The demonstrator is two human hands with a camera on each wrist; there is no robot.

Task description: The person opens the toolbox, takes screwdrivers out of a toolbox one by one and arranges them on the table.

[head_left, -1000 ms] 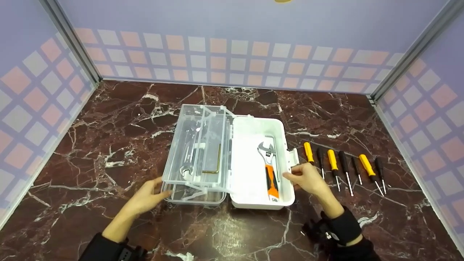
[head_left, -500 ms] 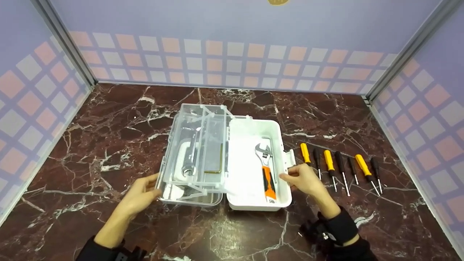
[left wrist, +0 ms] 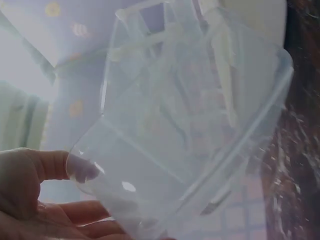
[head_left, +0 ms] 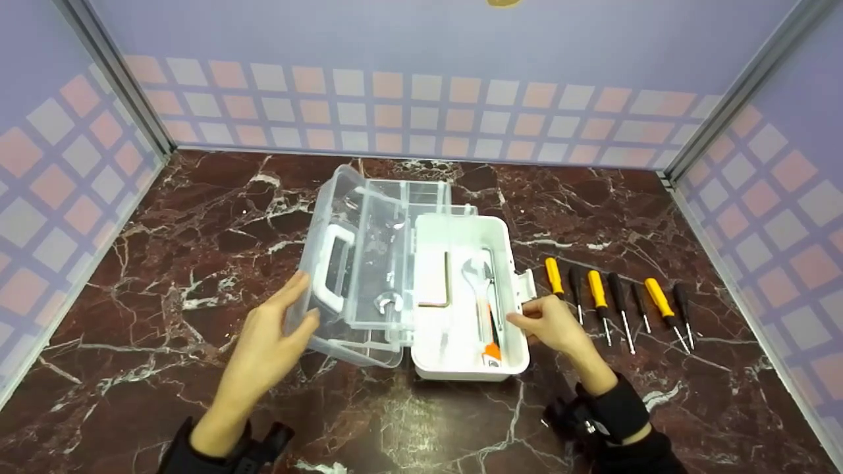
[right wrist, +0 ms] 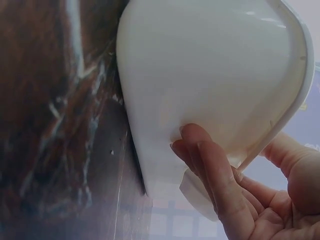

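A toolbox with a white base [head_left: 471,376] and a hinged clear lid [head_left: 321,220] stands open in the head view. My left hand [head_left: 260,345] holds the lid's left edge, thumb on one face and fingers on the other; the lid [left wrist: 145,170] is tilted up. My right hand [head_left: 556,326] pinches the right rim of the base, its fingers against the outer wall [right wrist: 200,65]. Through the clear folding trays [head_left: 369,322] show a wrench [head_left: 388,303] and a brass-coloured hex key [head_left: 436,305]. An adjustable wrench [head_left: 492,352] with an orange handle lies in the base, partly behind a tray.
Right of the toolbox, several screwdrivers with yellow [head_left: 596,288] and black handles [head_left: 617,290] lie in a row on the dark marbled table [head_left: 217,224]. The white latch [head_left: 526,285] sticks out toward them. Patterned walls [head_left: 421,112] enclose the back and sides.
My left hand has swung the lid up and to the right, and the clear trays have shifted right, over part of the base. My right hand keeps its grip on the rim.
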